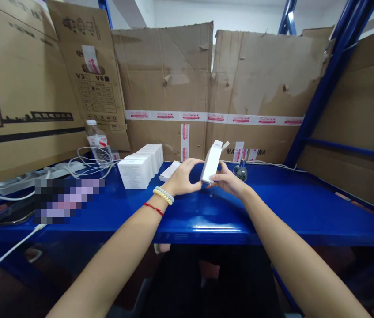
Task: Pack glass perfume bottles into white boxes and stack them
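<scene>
A narrow white box [212, 163] is held tilted above the blue table, with an open flap at its top. My right hand [227, 178] grips its lower right side. Just left of the box is my left hand [185, 177], thumb and fingers spread apart around a gap. Behind my left wrist lies a flat white carton [170, 171]. A row of several white boxes [140, 167] stands farther left. Right of my right hand, a small dark glass bottle [240, 170] stands on the table.
The blue table [292, 207] has cardboard walls [167, 88] behind it. On the left are a plastic water bottle [98, 143], white cables, a power strip [41, 179] and a blurred-out object. A blue metal post [326, 88] rises at the right.
</scene>
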{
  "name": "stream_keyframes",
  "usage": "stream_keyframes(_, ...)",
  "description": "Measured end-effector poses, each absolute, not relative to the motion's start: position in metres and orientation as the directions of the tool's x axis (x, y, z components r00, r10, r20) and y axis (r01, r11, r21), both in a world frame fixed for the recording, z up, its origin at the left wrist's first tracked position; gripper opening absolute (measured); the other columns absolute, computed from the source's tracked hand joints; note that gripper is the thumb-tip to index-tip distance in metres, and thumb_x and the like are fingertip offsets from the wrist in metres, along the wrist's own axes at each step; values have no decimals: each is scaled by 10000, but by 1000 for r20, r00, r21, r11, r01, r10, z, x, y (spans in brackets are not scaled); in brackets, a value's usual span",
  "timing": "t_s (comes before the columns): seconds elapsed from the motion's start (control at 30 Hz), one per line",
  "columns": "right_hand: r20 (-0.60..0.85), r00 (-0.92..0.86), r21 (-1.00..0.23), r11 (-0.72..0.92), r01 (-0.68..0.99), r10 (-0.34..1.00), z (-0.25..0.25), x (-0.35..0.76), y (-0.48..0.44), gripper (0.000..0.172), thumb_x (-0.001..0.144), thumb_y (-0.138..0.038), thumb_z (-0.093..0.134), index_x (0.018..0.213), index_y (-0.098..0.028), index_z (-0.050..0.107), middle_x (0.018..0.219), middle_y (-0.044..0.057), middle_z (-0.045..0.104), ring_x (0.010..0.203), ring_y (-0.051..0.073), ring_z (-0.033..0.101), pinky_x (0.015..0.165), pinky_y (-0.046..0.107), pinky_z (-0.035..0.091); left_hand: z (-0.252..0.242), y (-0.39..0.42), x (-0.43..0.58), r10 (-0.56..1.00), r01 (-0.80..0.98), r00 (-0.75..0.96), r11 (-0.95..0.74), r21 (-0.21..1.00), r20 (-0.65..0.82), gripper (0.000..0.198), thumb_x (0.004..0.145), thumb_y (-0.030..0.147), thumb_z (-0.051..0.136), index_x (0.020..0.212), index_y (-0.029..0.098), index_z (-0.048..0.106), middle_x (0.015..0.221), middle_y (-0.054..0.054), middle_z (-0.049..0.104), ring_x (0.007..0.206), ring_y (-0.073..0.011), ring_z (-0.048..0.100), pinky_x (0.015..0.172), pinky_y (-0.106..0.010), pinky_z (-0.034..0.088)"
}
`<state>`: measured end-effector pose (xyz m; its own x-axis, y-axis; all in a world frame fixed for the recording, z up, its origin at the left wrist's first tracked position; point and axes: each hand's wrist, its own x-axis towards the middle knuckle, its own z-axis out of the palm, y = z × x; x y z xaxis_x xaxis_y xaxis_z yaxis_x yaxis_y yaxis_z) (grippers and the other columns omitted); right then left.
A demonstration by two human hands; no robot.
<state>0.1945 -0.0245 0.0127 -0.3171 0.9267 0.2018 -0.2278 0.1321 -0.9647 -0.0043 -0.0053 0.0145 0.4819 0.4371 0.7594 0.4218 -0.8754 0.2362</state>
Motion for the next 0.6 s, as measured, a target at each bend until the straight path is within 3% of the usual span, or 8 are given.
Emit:
stream_keyframes(0.1,196,-268,-958,126,-258,943,11,192,-24,976,533,-211,829,1278,-316,207,878,-39,629,718,162,645,649,328,560,11,-12,8,397,432,511,-886,171,763,615,669,297,709,1222,150,486,1181,-125,594,1098,-255,590,960,-398,494)
stream_keyframes(0.2,199,-255,-956,130,-262,946,11,191,-23,1057,548,-217,829,1331,-330,129,848,-52,630,670,147,642,636,315,557,7,-13,15,452,502,456,-842,198,767,546,713,303,693,1200,150,499,1147,-121,621,1050,-250,618,902,-392,518)
stream_keyframes(0.4,208,-222,-945,137,-298,953,11,187,-25,1103,565,-214,817,1372,-363,79,893,-42,648,657,156,657,626,341,575,7,-13,15,498,524,445,-819,235,744,490,739,237,640,1204,154,513,1121,-97,664,998,-227,650,859,-336,521)
stream_keyframes(0.6,219,-162,-940,163,-299,962,12,185,-25,1087,576,-213,801,1369,-380,78,961,-29,642,669,165,670,637,355,587,9,-16,17,560,557,470,-788,263,682,568,753,239,602,1304,153,496,1132,-98,684,941,-226,678,854,-325,523)
